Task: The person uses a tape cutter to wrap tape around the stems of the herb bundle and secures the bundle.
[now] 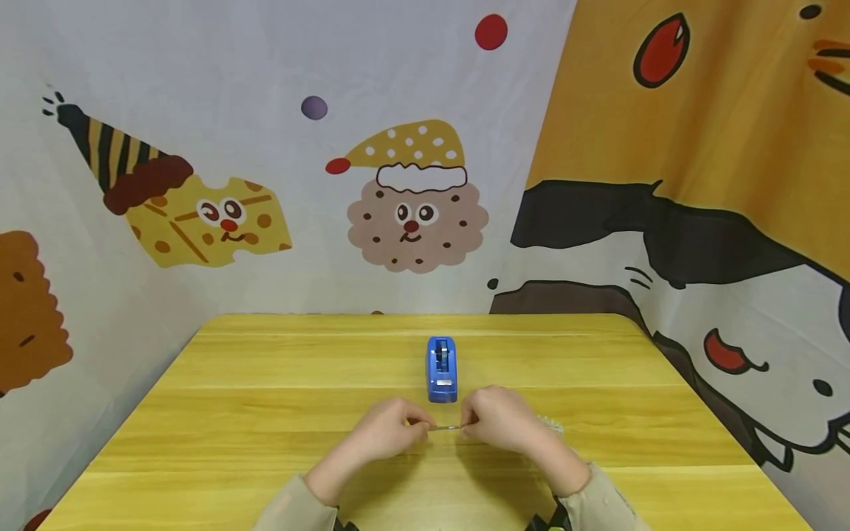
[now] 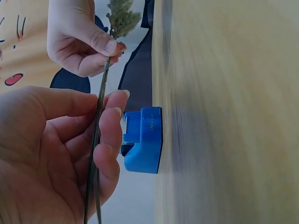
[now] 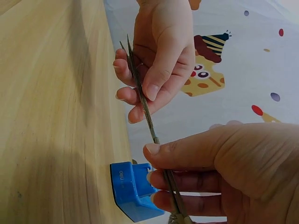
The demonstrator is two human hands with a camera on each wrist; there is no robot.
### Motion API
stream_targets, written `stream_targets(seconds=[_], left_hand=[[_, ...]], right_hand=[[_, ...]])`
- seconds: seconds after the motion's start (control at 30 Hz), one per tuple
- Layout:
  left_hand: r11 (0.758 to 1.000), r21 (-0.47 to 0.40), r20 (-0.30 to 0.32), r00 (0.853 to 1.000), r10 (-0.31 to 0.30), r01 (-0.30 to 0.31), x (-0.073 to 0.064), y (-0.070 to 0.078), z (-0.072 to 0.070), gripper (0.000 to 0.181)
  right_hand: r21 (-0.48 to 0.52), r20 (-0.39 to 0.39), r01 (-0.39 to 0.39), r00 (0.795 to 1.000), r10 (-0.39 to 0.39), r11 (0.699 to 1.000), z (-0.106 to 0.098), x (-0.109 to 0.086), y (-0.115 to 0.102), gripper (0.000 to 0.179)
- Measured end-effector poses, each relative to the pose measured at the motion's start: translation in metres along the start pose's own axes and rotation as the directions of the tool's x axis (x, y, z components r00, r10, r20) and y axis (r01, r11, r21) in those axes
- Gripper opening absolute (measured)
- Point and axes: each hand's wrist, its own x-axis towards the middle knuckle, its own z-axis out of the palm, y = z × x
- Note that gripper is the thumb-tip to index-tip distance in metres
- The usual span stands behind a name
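Thin brown-green stems of a dried flower sprig (image 3: 147, 112) stretch between my two hands above the table. My left hand (image 1: 392, 428) pinches them between thumb and fingers toward their bare ends, the other fingers loosely bent behind, as the left wrist view shows. My right hand (image 1: 501, 419) pinches the stems closer to the feathery pale-green head (image 2: 123, 18), which sticks out beyond that hand. A shiny, pale band shows on the stems beside the right thumb. Just beyond the hands stands a blue tape dispenser (image 1: 441, 369), its cutting end toward me.
The wooden table (image 1: 279, 413) spreads on both sides of the hands. Behind it hangs a cloth backdrop (image 1: 292, 162) printed with cartoon figures. Beige sleeves (image 1: 299, 505) cover both forearms at the near edge.
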Motion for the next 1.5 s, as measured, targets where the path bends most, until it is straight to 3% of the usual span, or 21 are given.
stream_targets(seconds=[0.3, 0.53, 0.87, 1.2, 1.37, 1.5], left_hand=[[0.999, 0.024, 0.006, 0.999, 0.035, -0.035, 0.000, 0.002, 0.000, 0.015], [0.998, 0.047, -0.027, 0.998, 0.050, -0.049, 0.001, -0.001, 0.000, 0.011], [0.999, 0.025, -0.060, 0.998, 0.028, -0.026, 0.002, -0.003, -0.001, 0.013], [0.998, 0.061, -0.076, 0.997, 0.016, -0.011, 0.001, -0.005, -0.003, 0.013], [0.991, 0.124, -0.050, 0.997, 0.053, -0.047, 0.005, -0.009, -0.005, 0.012], [0.990, 0.123, -0.010, 0.998, 0.064, -0.062, 0.008, -0.009, -0.007, 0.013]], right_hand=[[-0.057, -0.054, -0.017, 0.998, 0.014, 0.998, 0.004, 0.001, 0.000, 0.022], [-0.118, -0.089, -0.017, 0.996, 0.007, 0.993, 0.007, 0.002, 0.000, 0.026], [-0.054, 0.000, 0.029, 1.000, -0.029, 0.998, 0.001, 0.001, -0.001, 0.003], [-0.054, 0.013, 0.070, 0.997, -0.069, 0.996, 0.000, 0.004, 0.001, 0.006], [-0.070, 0.029, 0.087, 0.996, -0.085, 0.994, 0.001, 0.011, 0.005, 0.004], [-0.094, 0.040, 0.090, 0.995, -0.087, 0.991, 0.001, 0.015, 0.007, 0.017]])
